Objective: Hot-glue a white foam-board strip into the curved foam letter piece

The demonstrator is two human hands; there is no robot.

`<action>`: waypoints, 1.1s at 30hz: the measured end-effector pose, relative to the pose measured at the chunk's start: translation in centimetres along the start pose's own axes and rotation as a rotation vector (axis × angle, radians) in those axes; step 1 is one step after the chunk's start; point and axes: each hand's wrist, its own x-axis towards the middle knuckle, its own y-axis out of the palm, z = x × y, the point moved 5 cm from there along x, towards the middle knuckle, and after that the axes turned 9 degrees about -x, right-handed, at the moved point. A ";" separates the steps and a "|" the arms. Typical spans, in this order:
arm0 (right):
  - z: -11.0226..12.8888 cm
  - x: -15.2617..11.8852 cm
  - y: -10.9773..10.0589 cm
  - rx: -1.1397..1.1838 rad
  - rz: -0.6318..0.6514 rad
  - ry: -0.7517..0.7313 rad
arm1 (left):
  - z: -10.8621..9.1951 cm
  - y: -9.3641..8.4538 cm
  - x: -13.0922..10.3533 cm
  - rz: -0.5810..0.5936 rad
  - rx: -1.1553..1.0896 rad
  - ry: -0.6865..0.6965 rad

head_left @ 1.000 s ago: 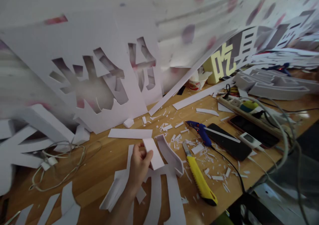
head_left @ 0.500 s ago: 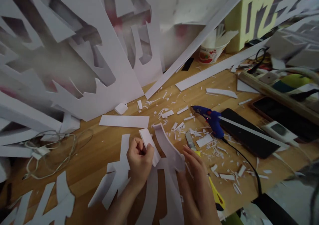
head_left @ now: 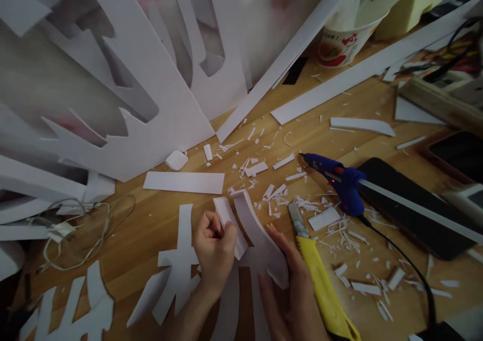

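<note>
A white foam board cutout (head_left: 247,260) with a raised curved side strip (head_left: 260,220) lies at the bottom middle. My left hand (head_left: 216,248) is closed, thumb and curled fingers pinching the upright white strip (head_left: 231,225) at the cutout's upper left. My right hand (head_left: 292,290) grips the curved side from the right, fingers along its outer face and the thumb nearer me. Beside that hand lies a yellow utility knife (head_left: 324,290), its blade end pointing away. A blue glue gun (head_left: 339,180) rests farther right with a long white stick in its back.
Large white cutout panels (head_left: 169,114) lean at the back left. White scraps (head_left: 275,192) litter the wooden table. A loose white strip (head_left: 184,182), a tangled white cable (head_left: 101,235), more cutouts (head_left: 181,260), a paper cup (head_left: 343,39) and a black phone-like slab (head_left: 407,205) lie around.
The view has moved closer and shifted, so the glue gun and knife appear larger and farther right. My right hand has closed in on the curved side; my left keeps its pinch.
</note>
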 end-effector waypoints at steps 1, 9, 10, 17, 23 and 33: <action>0.3 -0.1 0.1 0.000 -0.010 0.023 | 0.0 0.0 -0.1 -0.004 0.009 -0.003; -3.1 -0.5 1.6 0.079 -0.041 -0.003 | -0.1 0.2 -0.2 -0.028 0.053 -0.022; -3.7 -0.5 1.8 0.070 -0.049 -0.035 | 0.0 0.2 -0.2 -0.035 0.054 -0.022; -1.8 -0.1 0.8 -0.001 -0.025 0.041 | 0.3 0.3 -0.3 -0.059 0.054 -0.036; -0.9 0.2 0.5 0.039 0.022 0.068 | 0.4 0.4 -0.7 -0.080 0.054 -0.052; -0.3 0.4 0.0 0.001 0.072 0.048 | 0.6 0.6 -0.8 -0.092 0.071 -0.043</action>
